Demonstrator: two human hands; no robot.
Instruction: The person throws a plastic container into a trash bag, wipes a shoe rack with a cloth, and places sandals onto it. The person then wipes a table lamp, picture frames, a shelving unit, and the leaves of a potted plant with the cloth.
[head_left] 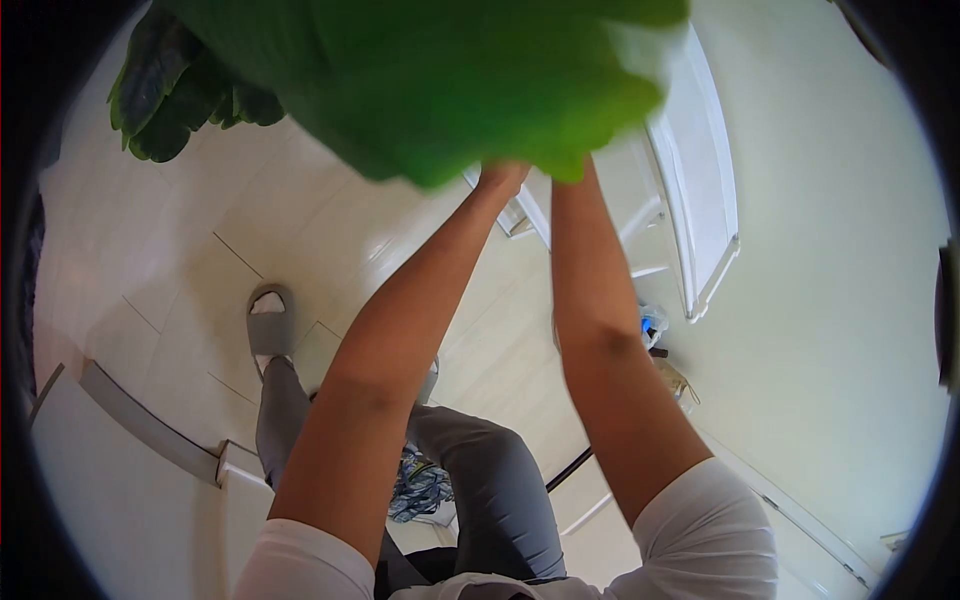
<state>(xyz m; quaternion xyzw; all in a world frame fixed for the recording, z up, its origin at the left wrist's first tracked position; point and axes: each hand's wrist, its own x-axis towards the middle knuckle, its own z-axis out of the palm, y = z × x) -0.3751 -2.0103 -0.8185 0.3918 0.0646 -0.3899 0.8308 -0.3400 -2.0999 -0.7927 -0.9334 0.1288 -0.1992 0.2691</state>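
A large green leaf (430, 90), blurred and close to the camera, covers the top middle of the view. Both my arms stretch forward beneath it. Of my left hand (505, 178) only the wrist and a bit of the back show below the leaf's edge; its fingers are hidden. My right hand is wholly behind the leaf, with just the forearm visible up to the wrist. What either hand touches cannot be made out. Darker green leaves (180, 90) hang at the upper left.
A white folding frame (690, 170) stands against the pale wall at the right. Small items and a plastic bag (654, 322) lie beside my right elbow. Below are my slippered foot (269, 325), a mop-like bundle of strands (418, 488), and a white panel (120, 470) at lower left.
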